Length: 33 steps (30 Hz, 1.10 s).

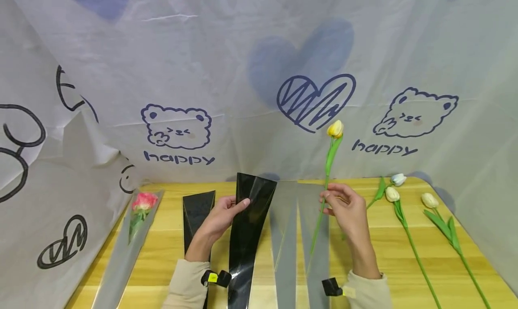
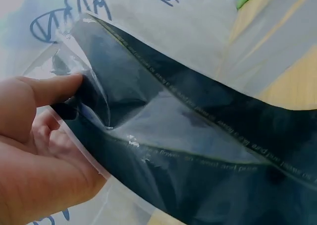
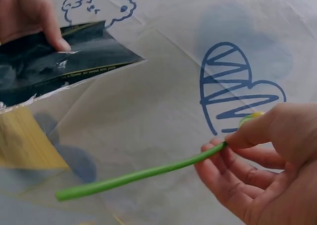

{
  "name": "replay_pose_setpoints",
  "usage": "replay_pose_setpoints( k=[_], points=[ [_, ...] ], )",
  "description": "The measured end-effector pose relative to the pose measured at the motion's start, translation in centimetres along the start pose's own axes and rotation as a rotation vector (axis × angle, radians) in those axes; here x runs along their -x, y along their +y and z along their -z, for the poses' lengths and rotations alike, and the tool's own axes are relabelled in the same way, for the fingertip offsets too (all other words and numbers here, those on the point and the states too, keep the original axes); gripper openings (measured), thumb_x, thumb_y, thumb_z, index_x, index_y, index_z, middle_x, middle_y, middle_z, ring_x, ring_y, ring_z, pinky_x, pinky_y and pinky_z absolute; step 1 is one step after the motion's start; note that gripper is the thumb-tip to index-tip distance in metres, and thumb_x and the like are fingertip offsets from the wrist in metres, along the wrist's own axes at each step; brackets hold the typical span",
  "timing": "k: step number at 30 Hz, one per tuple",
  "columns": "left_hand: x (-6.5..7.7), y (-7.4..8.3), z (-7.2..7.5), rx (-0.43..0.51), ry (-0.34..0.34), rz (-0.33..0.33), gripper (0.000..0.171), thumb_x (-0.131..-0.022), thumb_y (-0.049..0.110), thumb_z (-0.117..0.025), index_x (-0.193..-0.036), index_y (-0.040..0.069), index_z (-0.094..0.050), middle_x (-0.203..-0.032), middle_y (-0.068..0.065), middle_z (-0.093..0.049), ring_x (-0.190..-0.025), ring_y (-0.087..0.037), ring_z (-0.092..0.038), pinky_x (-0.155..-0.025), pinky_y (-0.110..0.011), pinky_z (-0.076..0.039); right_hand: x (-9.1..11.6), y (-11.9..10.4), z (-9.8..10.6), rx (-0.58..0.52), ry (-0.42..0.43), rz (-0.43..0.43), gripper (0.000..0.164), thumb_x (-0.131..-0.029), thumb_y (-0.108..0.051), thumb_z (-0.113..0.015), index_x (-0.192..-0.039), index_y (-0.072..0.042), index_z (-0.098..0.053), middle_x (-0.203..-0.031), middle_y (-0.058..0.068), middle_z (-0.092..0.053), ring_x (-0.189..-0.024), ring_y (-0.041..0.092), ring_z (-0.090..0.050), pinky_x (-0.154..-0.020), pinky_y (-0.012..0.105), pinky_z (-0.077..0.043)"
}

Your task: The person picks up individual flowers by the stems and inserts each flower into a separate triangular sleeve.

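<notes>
My left hand [image 1: 221, 217] grips a black flower sleeve [image 1: 250, 228] near its wide top end, thumb across the front. In the left wrist view the sleeve [image 2: 208, 116] shows a clear section and thin lines of gold print. My right hand [image 1: 349, 210] pinches a yellow artificial tulip [image 1: 335, 130] by its green stem between thumb and fingers. The flower head points up, and the bare stem end [image 3: 74, 193] slants down toward the left in the right wrist view. Sleeve and tulip are apart.
On the wooden table [image 1: 162, 255] lie another black sleeve [image 1: 198, 205], two grey clear sleeves [image 1: 285, 237], and a pink flower [image 1: 145, 201] in a sleeve at left. White tulips [image 1: 391, 194] lie at right. A printed cloth [image 1: 243, 142] hangs behind.
</notes>
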State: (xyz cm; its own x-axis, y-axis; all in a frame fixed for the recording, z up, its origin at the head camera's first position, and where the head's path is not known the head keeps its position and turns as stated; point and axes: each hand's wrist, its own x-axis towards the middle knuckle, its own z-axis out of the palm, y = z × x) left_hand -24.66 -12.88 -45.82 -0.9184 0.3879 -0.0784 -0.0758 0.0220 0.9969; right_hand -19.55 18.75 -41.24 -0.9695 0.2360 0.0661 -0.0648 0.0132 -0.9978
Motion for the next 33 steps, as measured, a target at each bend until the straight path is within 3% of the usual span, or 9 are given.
replay_pose_setpoints(
  k=[6, 11, 21, 30, 33],
  points=[
    [-0.1, 0.2, -0.9, -0.089, 0.031, -0.052, 0.024, -0.101, 0.012, -0.067, -0.116, -0.008, -0.068, -0.096, -0.008, -0.075, -0.086, -0.015, -0.068, -0.086, -0.03, -0.053, 0.1, -0.5, 0.4, -0.182, 0.071, 0.033, 0.027, -0.099, -0.008, -0.068, -0.122, 0.005, -0.061, -0.1, 0.005, -0.071, -0.088, 0.017, -0.073, -0.073, 0.03, -0.06],
    [0.1, 0.6, -1.7, -0.187, 0.038, -0.081, 0.03, -0.097, 0.01, -0.072, -0.12, -0.008, -0.068, -0.105, -0.015, -0.075, -0.089, -0.019, -0.071, -0.082, -0.031, -0.055, 0.2, -1.3, 0.5, -0.388, 0.173, 0.093, 0.028, -0.094, -0.008, -0.075, -0.117, 0.006, -0.064, -0.098, 0.01, -0.071, -0.088, 0.021, -0.072, -0.072, 0.031, -0.06],
    [0.4, 1.4, -3.0, -0.295, -0.008, -0.16, 0.03, -0.093, 0.006, -0.076, -0.12, -0.006, -0.07, -0.103, -0.015, -0.074, -0.087, -0.02, -0.072, -0.078, -0.027, -0.055, 1.4, -3.6, 0.2, -0.666, 0.276, 0.354, 0.032, -0.09, 0.001, -0.076, -0.113, 0.016, -0.06, -0.092, 0.017, -0.07, -0.083, 0.026, -0.071, -0.069, 0.033, -0.061],
    [0.5, 1.6, -3.3, -0.332, -0.017, -0.175, 0.033, -0.092, 0.008, -0.078, -0.121, -0.004, -0.072, -0.108, -0.016, -0.075, -0.088, -0.019, -0.072, -0.079, -0.028, -0.056, 2.3, -5.0, -0.1, -0.77, 0.294, 0.5, 0.026, -0.089, 0.009, -0.073, -0.108, 0.019, -0.059, -0.091, 0.021, -0.068, -0.08, 0.029, -0.069, -0.068, 0.035, -0.061],
    [0.5, 1.6, -3.3, -0.349, -0.003, -0.17, 0.03, -0.091, 0.008, -0.079, -0.119, -0.002, -0.073, -0.108, -0.014, -0.075, -0.089, -0.018, -0.072, -0.079, -0.028, -0.056, 2.4, -5.2, -0.2, -0.744, 0.3, 0.531, 0.024, -0.09, 0.008, -0.073, -0.108, 0.02, -0.06, -0.091, 0.02, -0.068, -0.08, 0.028, -0.07, -0.068, 0.034, -0.061]
  ],
)
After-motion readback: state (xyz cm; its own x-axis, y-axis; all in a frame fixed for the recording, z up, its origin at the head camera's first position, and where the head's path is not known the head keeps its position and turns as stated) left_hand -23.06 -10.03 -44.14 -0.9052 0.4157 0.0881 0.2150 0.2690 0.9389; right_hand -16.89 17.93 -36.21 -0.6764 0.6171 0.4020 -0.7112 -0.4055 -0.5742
